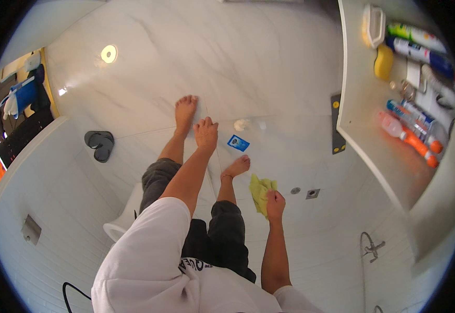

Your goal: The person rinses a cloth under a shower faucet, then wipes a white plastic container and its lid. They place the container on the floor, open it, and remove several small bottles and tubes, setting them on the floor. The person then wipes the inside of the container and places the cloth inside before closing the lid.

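My right hand (pixel 276 205) is closed on a yellow-green cleaning cloth (pixel 262 194), which hangs loosely to the left of the fist. My left hand (pixel 206 133) reaches forward between my bare feet, its fingers loosely bent and slightly apart, with nothing visible in them. Just right of it, a small blue packet (pixel 238 143) lies on the white marbled floor (pixel 138 83). Beyond the packet is a small whitish blob (pixel 242 124); what it is made of I cannot make out.
Grey slippers (pixel 100 145) lie at the left. On the right, a white shelf (pixel 360 141) holds several bottles, tubes and a brush. Two drains (pixel 313 194) sit in the floor near a wall tap (pixel 374 250). Behind my legs stands a white toilet (pixel 117 229).
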Motion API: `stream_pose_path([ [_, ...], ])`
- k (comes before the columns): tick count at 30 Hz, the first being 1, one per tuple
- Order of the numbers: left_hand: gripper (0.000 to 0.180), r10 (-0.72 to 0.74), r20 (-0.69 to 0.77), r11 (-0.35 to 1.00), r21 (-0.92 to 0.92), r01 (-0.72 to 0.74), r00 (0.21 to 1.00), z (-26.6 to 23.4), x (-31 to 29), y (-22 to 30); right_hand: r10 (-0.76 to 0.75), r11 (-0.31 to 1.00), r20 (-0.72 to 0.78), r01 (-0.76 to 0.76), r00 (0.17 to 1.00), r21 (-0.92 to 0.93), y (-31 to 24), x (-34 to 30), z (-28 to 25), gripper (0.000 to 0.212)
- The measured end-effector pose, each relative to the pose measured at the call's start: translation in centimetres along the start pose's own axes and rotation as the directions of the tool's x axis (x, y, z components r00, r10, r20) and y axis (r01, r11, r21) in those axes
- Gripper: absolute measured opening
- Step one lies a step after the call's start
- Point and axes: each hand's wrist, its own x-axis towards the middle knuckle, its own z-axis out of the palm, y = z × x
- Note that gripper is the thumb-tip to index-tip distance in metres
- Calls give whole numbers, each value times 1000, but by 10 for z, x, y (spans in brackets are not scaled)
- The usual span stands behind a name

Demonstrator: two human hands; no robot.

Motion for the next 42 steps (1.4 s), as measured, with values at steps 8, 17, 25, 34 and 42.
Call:
stream_pose_path([
  [8,39,125,-130,986,129,-109,983,116,46,82,142,988,-50,-138,989,73,114,17,-21,26],
  [17,11,337,-87,887,-303,-348,937,136,21,63,135,985,-32,-130,990,113,150,22,-11,25],
  [25,26,184,278,957,-270,-107,943,156,-3,59,157,975,-35,-149,987,167,134,26,-8,29],
  [34,42,88,228,995,14,-94,970,185,7,61,180,972,-39,-172,983,158,147,28,-11,28],
  [42,34,-163,32,968,-188,166,986,80,53,-4,163,973,-62,-151,985,173,153,26,-6,28],
])
